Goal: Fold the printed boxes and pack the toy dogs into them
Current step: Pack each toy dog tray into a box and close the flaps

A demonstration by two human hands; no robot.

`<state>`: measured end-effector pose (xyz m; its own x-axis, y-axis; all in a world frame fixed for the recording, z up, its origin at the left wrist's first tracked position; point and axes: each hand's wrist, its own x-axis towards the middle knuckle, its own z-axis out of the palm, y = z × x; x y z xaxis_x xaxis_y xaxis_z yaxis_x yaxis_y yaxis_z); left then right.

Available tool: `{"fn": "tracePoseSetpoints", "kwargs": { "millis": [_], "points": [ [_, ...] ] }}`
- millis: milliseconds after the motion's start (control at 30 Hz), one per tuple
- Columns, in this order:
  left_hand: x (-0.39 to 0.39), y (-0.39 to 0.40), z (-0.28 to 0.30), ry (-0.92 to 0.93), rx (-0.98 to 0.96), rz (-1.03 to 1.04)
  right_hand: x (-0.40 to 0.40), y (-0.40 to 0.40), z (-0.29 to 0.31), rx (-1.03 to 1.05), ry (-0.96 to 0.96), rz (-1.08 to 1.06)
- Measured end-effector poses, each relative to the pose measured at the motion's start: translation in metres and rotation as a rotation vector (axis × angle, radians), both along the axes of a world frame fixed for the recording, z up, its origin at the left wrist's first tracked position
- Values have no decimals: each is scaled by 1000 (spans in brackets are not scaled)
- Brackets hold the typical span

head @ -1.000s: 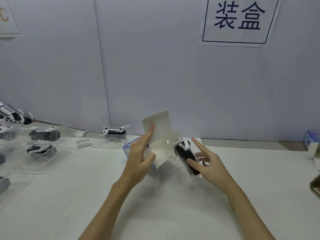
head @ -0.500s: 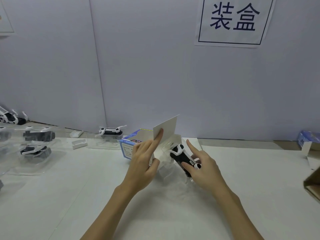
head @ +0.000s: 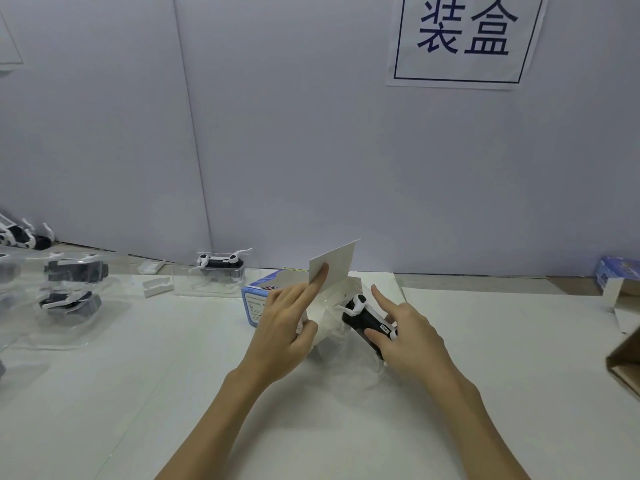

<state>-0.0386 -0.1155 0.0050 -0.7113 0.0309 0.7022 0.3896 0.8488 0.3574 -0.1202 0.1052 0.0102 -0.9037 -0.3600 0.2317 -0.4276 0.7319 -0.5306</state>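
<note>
While the left hand (head: pixel 282 327) holds the white flap (head: pixel 331 268) back, index finger straight along it and the other fingers curled on the box (head: pixel 258 299) edge, the right hand (head: pixel 403 329) grips the dog (head: pixel 367 318), thumb and fingers round its black body, index finger lifted free. Dog sits centre frame, tilted, head toward the box mouth, apparently in a clear tray; box lies just left of it with its blue printed side facing lower left.

Risks, as I judge them:
- flap springs shut if the left index slips, blocking entry
- dog's thin white leg or tail catches the box edge or tray lip; forcing it could bend it
- box slides away on the smooth table (head: pixel 173 393) when pushed, only lightly braced

Hard to read:
- clear tray outline nearly invisible, can't tell whether the dog is seated in it
- box mouth hidden behind the left hand
- more dogs (head: pixel 74 270) in trays at left edge, cut off
- another box (head: pixel 616 275) at right edge, partly out of frame
</note>
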Motion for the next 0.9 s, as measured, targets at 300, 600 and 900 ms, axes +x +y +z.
{"fn": "tracePoseSetpoints", "kwargs": {
  "millis": [300, 600, 900],
  "points": [
    [-6, 25, -7, 5, -181, -141, 5, -6, -1, -75, 40, -36],
    [-2, 37, -12, 0, -31, -94, 1, -4, 7, -1223, -458, -95],
    [-2, 32, -7, 11, 334, -65, -6, 9, -5, -660, -475, 309]
  ]
}}
